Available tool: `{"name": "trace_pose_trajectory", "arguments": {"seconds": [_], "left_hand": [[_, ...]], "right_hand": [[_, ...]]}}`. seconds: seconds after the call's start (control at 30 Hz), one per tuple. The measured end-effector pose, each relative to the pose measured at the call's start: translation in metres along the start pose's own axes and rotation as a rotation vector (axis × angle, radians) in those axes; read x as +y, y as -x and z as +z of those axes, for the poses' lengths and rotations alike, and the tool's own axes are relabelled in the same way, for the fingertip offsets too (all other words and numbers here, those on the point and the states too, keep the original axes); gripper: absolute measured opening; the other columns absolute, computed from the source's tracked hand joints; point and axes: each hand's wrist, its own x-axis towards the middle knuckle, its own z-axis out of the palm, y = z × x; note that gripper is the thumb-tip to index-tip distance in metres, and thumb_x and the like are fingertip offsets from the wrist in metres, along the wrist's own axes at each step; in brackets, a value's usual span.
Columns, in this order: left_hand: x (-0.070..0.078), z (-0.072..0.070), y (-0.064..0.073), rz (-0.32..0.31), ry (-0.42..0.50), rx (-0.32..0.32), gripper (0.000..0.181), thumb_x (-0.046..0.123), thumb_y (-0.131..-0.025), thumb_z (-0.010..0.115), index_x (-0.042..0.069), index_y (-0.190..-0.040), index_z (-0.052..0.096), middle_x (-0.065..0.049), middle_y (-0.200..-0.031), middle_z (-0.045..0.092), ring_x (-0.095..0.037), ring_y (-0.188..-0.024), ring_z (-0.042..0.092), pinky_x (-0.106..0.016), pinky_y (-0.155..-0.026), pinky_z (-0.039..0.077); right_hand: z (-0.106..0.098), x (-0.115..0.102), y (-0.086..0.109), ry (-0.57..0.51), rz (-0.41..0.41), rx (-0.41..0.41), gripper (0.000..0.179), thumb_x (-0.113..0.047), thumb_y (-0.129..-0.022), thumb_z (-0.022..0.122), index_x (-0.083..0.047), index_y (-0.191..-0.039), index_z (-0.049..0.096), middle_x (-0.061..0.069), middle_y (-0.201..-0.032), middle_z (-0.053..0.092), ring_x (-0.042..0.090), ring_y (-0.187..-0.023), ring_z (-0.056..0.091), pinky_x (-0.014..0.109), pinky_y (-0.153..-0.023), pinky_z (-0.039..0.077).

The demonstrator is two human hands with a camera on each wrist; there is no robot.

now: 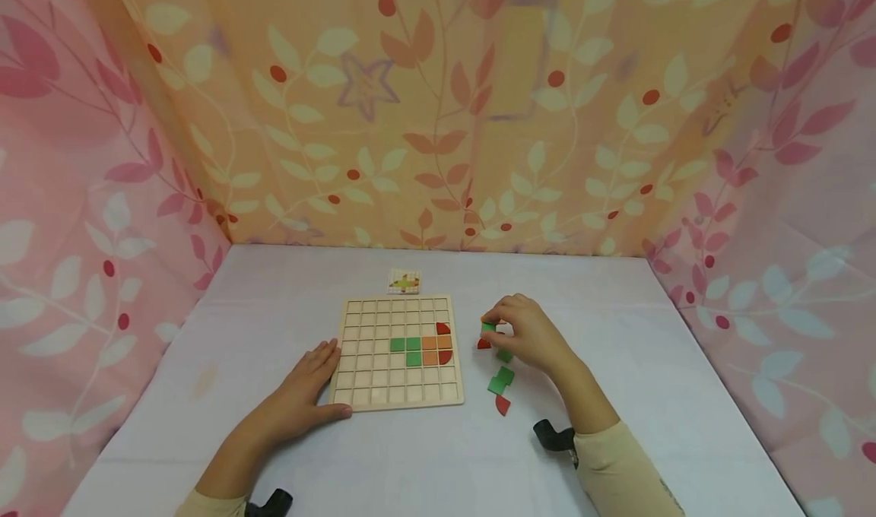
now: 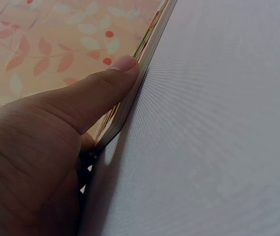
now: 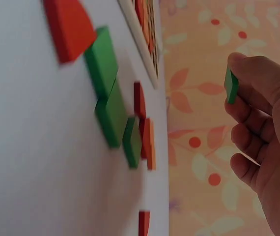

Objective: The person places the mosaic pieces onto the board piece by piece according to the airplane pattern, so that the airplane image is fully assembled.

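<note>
My right hand (image 1: 530, 338) pinches a green square tile (image 3: 231, 84) between thumb and fingertips, held above the loose tiles to the right of the wooden grid board (image 1: 369, 376). On the board's right half lie green squares (image 1: 414, 359), orange squares (image 1: 430, 358) and two red quarter-circle tiles (image 1: 445, 357). The left hand (image 1: 294, 399) rests at the board's near left corner. Its fingers lie along the left side, and its thumb (image 2: 105, 88) touches the front edge. Below the right hand are loose green tiles (image 3: 111, 118) and red tiles (image 3: 69, 29).
A small pattern card (image 1: 404, 282) lies just beyond the board's far edge. White cloth (image 1: 287, 296) covers the table, and patterned curtains (image 1: 438, 122) enclose it at the back and both sides. Black wrist mounts (image 1: 553, 435) stick out near the sleeves.
</note>
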Motion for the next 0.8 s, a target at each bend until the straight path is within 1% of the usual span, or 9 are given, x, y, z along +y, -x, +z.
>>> {"name": "trace_pose_trajectory", "arguments": {"seconds": [0.1, 0.23, 0.43, 0.6, 0.7, 0.8], "left_hand": [[0.001, 0.0, 0.001, -0.001, 0.006, 0.003, 0.112, 0.06, -0.081, 0.079, -0.001, -0.16, 0.029, -0.015, -0.17, 0.02, -0.037, -0.158, 0.014, -0.058, -0.125, 0.015], [0.0, 0.0, 0.002, -0.005, 0.014, 0.002, 0.112, 0.059, -0.081, 0.079, -0.001, -0.16, 0.028, -0.015, -0.17, 0.019, -0.037, -0.158, 0.014, -0.058, -0.125, 0.015], [0.0, 0.001, 0.002, 0.004, 0.022, 0.002, 0.112, 0.059, -0.081, 0.079, -0.002, -0.16, 0.028, -0.015, -0.17, 0.019, -0.038, -0.158, 0.013, -0.056, -0.126, 0.014], [-0.001, 0.0, 0.002, 0.014, 0.014, 0.011, 0.112, 0.06, -0.082, 0.078, -0.002, -0.16, 0.028, -0.016, -0.17, 0.019, -0.038, -0.158, 0.014, -0.053, -0.127, 0.013], [-0.001, -0.001, 0.001, 0.011, 0.01, 0.014, 0.111, 0.061, -0.082, 0.078, -0.001, -0.16, 0.028, -0.015, -0.17, 0.02, -0.036, -0.158, 0.014, -0.049, -0.128, 0.011], [-0.001, -0.001, 0.001, 0.014, 0.012, 0.016, 0.111, 0.06, -0.082, 0.078, -0.001, -0.16, 0.028, -0.015, -0.17, 0.02, -0.037, -0.158, 0.014, -0.042, -0.129, 0.007]], "right_hand": [[0.004, -0.013, -0.008, 0.019, -0.037, 0.004, 0.02, -0.031, -0.086, 0.084, -0.022, -0.103, 0.079, -0.016, -0.097, 0.067, 0.009, -0.098, 0.057, 0.036, -0.089, 0.052], [0.011, -0.028, -0.018, 0.036, -0.079, 0.001, 0.021, -0.034, -0.087, 0.083, -0.022, -0.104, 0.078, -0.016, -0.097, 0.066, 0.008, -0.098, 0.055, 0.036, -0.091, 0.05], [0.026, -0.042, -0.032, 0.027, -0.087, -0.03, 0.021, -0.035, -0.088, 0.082, -0.023, -0.105, 0.077, -0.015, -0.099, 0.067, 0.009, -0.1, 0.056, 0.037, -0.099, 0.049], [0.038, -0.053, -0.038, -0.002, -0.084, -0.051, 0.022, -0.034, -0.088, 0.082, -0.022, -0.106, 0.078, -0.012, -0.1, 0.069, 0.011, -0.102, 0.057, 0.04, -0.102, 0.047], [0.044, -0.06, -0.042, 0.003, -0.105, -0.065, 0.023, -0.035, -0.088, 0.082, -0.021, -0.106, 0.078, -0.011, -0.101, 0.069, 0.012, -0.101, 0.057, 0.039, -0.1, 0.048], [0.051, -0.066, -0.046, 0.031, -0.132, -0.094, 0.024, -0.037, -0.089, 0.081, -0.021, -0.107, 0.078, -0.012, -0.101, 0.069, 0.011, -0.099, 0.057, 0.037, -0.097, 0.049]]}}
